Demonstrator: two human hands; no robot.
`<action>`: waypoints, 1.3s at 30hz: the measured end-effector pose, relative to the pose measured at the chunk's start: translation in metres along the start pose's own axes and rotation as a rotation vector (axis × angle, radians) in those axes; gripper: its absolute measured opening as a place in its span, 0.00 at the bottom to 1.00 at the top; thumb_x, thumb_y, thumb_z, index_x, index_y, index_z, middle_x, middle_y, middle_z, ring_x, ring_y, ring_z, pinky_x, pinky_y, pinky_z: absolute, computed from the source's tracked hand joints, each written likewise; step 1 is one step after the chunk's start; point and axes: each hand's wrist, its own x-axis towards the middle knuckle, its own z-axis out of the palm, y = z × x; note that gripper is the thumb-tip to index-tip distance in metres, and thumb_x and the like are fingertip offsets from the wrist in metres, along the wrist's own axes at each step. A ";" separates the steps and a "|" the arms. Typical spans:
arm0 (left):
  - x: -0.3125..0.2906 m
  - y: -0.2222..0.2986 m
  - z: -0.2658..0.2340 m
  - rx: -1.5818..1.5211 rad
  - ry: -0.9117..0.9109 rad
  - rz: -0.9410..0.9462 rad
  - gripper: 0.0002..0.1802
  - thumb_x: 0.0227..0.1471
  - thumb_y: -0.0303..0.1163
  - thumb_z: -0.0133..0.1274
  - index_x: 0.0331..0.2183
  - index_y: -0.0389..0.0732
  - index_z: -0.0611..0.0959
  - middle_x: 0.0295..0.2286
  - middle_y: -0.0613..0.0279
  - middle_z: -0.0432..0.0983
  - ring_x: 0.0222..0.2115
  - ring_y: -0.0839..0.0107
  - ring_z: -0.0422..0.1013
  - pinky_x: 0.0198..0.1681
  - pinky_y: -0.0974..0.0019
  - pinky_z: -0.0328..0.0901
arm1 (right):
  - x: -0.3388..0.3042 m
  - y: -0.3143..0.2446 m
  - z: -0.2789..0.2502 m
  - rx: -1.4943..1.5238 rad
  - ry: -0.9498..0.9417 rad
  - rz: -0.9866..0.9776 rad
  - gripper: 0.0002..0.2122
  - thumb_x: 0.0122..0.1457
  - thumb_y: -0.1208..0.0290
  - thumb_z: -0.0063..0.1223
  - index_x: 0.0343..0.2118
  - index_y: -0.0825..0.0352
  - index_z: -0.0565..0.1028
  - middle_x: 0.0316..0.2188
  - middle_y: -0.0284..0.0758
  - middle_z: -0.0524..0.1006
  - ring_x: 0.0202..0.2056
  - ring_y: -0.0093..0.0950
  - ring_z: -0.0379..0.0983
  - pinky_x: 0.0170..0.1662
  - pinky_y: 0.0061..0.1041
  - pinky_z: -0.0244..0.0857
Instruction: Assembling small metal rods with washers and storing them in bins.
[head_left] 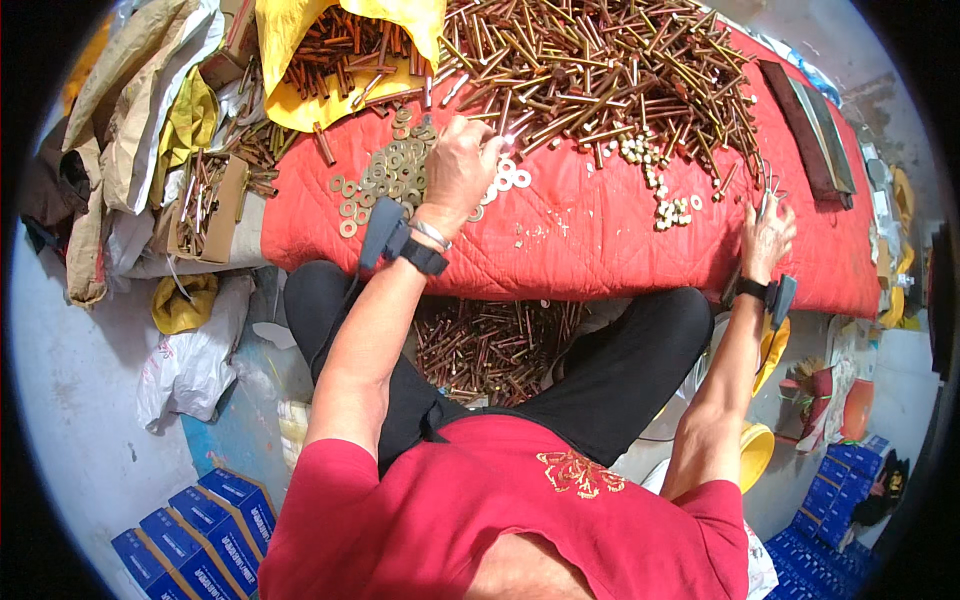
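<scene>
My left hand (462, 168) is over a spread of flat round washers (385, 180), its fingers curled together near the edge of the bolt pile. What its fingertips hold, if anything, I cannot make out. Further right, my right hand (767, 238) is closed around thin metal pieces that stick up past its fingers; their exact kind is unclear. Between the hands, small pale nuts (655, 180) lie in a loose trail. A big heap of copper-coloured bolts (600, 75) covers the far part of the red quilted cloth (580, 245).
A yellow sack (425, 25) spills more bolts at the far left. Beside it is an open cardboard box (228, 205) of bolts. More bolts (495, 345) lie below, between my knees. Blue boxes (200, 540) are stacked at lower left. A dark flat strip (800, 130) lies at right.
</scene>
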 end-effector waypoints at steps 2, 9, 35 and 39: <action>0.013 -0.018 0.003 -0.022 0.090 -0.036 0.04 0.45 0.27 0.56 0.28 0.38 0.81 0.26 0.54 0.75 0.26 0.57 0.73 0.33 0.59 0.68 | 0.012 -0.049 -0.037 0.363 0.317 -0.303 0.12 0.51 0.75 0.53 0.40 0.65 0.75 0.37 0.41 0.75 0.40 0.40 0.72 0.44 0.36 0.67; 0.058 -0.077 -0.043 0.245 0.233 -0.022 0.06 0.42 0.25 0.55 0.28 0.37 0.80 0.28 0.51 0.74 0.34 0.52 0.71 0.39 0.54 0.66 | -0.036 -0.242 -0.066 0.849 0.012 -0.885 0.11 0.46 0.77 0.50 0.35 0.65 0.73 0.38 0.38 0.70 0.40 0.37 0.67 0.42 0.34 0.63; 0.362 -0.295 0.001 0.374 -0.075 -0.200 0.36 0.51 0.59 0.44 0.51 0.40 0.73 0.51 0.46 0.68 0.52 0.50 0.65 0.50 0.55 0.62 | -0.045 -0.266 -0.055 0.847 -0.340 -0.627 0.13 0.43 0.83 0.52 0.35 0.65 0.77 0.32 0.39 0.68 0.32 0.36 0.64 0.35 0.32 0.60; 0.361 -0.297 -0.006 0.333 -0.001 -0.102 0.37 0.50 0.59 0.44 0.52 0.40 0.73 0.51 0.46 0.68 0.52 0.50 0.65 0.50 0.55 0.62 | -0.045 -0.270 -0.055 0.873 -0.345 -0.620 0.13 0.43 0.83 0.52 0.34 0.65 0.77 0.31 0.39 0.67 0.32 0.36 0.64 0.34 0.31 0.59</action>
